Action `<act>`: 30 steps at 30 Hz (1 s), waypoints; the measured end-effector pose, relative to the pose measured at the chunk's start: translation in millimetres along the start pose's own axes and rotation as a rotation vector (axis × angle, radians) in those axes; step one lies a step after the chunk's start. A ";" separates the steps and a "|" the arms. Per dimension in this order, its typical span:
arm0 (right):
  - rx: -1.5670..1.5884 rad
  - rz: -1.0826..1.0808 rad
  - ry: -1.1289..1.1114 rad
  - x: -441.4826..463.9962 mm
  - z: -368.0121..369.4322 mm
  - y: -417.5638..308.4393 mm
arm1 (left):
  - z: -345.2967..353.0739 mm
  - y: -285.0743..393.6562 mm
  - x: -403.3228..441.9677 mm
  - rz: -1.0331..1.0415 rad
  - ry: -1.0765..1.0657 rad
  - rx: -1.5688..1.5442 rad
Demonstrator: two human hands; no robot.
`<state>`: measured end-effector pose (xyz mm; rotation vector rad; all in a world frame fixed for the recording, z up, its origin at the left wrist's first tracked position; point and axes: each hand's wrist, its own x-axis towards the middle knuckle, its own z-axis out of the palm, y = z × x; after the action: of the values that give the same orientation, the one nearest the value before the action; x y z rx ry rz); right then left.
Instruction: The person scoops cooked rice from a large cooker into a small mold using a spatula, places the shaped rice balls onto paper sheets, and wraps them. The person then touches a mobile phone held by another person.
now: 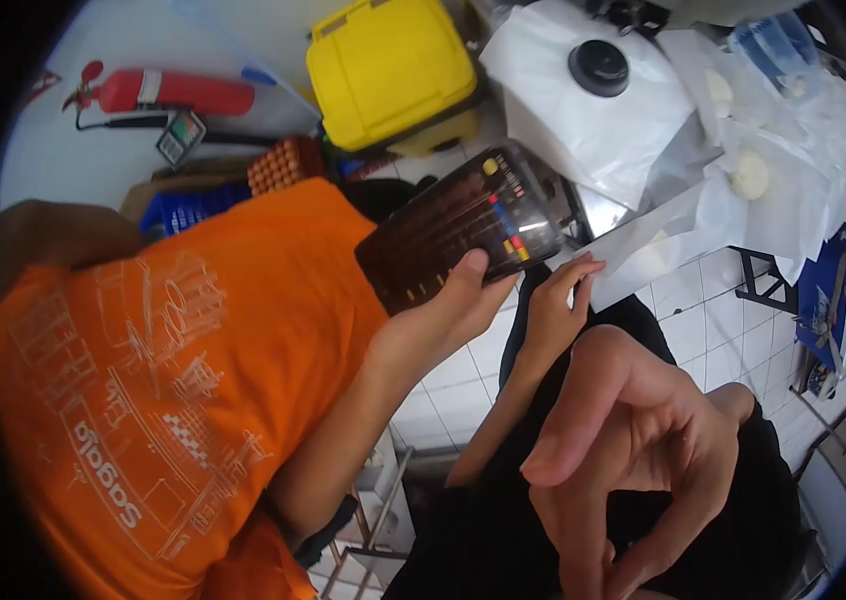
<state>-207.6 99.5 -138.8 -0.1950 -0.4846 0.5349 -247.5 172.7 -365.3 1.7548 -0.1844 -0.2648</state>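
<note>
My left hand (555, 308) reaches forward, its thumb and fingertips pinching the edge of a white paper sheet (633, 262). A pale round shape lies on that sheet. My right hand (648, 440) is raised very close to the camera, palm partly showing. Its fingers are bent and apart, and I see nothing in them. Beyond my left hand stands a press-like machine draped in white sheeting (553, 70) with a black round knob (599, 67). On more white sheets to its right lies a flat pale dough disc (749, 175).
On my left, a person in an orange shirt (173, 400) holds a dark phone (458, 225), screen towards me. Further off are a yellow lidded bin (393, 75), egg trays (288, 168) and a fire extinguisher (178, 92). White floor tiles (723, 330) and a blue-and-white box (838, 295) lie right.
</note>
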 end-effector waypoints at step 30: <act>0.339 0.188 0.063 -1.0 -13.1 49.7 | -6.2 27.5 4.8 0.008 0.035 -0.020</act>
<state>-223.9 140.3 -165.5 0.0683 -0.3095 0.7833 -240.6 171.8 -337.6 1.7376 -0.1629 -0.2300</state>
